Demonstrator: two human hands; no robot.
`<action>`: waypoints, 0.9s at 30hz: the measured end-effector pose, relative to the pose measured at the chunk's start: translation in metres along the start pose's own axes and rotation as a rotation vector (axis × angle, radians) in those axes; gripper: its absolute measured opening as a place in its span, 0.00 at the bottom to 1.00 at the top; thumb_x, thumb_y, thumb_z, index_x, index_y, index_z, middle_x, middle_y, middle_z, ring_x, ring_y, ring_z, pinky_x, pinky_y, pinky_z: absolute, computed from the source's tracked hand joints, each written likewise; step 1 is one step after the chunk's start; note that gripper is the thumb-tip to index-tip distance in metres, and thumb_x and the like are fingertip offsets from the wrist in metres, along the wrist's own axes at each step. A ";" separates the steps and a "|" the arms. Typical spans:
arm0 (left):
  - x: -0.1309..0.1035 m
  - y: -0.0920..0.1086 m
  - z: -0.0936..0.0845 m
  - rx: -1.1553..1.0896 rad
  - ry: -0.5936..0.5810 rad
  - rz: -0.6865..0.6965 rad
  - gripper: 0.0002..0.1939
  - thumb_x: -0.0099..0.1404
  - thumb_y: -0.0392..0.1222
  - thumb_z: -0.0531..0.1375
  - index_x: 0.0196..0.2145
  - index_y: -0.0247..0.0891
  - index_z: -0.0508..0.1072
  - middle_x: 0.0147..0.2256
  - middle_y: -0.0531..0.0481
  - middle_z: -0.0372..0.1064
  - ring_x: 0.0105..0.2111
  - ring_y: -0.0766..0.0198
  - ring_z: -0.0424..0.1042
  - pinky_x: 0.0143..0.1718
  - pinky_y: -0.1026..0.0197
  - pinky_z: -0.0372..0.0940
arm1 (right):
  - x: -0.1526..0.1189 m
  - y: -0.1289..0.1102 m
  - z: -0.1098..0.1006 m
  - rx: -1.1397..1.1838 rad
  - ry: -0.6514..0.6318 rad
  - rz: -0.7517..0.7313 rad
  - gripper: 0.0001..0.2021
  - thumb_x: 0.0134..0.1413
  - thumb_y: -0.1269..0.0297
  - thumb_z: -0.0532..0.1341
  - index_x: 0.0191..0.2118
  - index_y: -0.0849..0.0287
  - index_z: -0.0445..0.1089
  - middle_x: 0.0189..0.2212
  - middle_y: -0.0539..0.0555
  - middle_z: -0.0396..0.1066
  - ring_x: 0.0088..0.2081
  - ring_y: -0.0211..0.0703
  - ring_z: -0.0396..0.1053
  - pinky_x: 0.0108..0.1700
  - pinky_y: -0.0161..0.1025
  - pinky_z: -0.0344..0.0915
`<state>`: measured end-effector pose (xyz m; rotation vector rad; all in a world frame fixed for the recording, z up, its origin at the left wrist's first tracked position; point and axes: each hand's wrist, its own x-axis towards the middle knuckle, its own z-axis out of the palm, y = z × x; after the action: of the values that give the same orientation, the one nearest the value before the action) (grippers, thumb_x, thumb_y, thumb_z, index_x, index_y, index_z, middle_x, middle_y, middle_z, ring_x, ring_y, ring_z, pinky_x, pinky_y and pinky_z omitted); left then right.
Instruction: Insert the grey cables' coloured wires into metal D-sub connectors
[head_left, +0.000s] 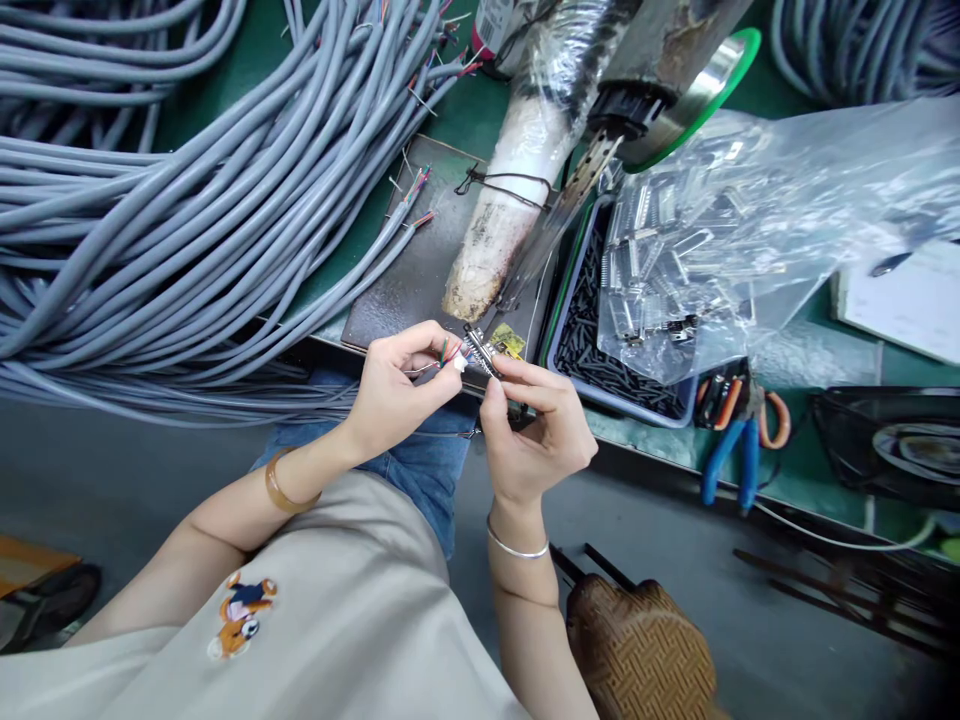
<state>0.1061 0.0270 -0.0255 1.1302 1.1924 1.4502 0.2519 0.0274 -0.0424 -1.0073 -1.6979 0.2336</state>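
My left hand (401,385) is closed on the thin coloured wires (448,352) at a cable's end, pinched between thumb and fingers. My right hand (536,425) pinches a small metal multi-pin connector (480,348) from its right side. Wires and connector meet between the fingertips; whether any wire is joined to a pin I cannot tell. Just above them is the blunt, scorched end of a white wrapped tube (487,230). A soldering iron (559,215) slants down beside that tube. Below lies a dark metal plate (382,310) at the bench edge.
Grey cables (225,210) lie in a thick bundle at left. To the right stand a bin (559,335) of small black sleeves and a clear bag (690,250) of metal connectors. Blue-handled pliers (739,455) lie at the bench edge. A solder spool (720,90) is behind, a woven stool (645,650) below.
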 end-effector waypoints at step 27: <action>0.002 -0.011 0.011 0.324 0.162 0.303 0.06 0.62 0.32 0.60 0.28 0.38 0.69 0.25 0.55 0.68 0.23 0.72 0.64 0.25 0.69 0.60 | 0.007 0.002 0.008 -0.012 0.046 0.023 0.08 0.57 0.75 0.69 0.36 0.54 0.74 0.37 0.49 0.81 0.38 0.41 0.80 0.41 0.41 0.78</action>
<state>0.1173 0.0319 -0.0347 1.4879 1.4549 1.6386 0.2460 0.0364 -0.0418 -1.0338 -1.6483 0.2139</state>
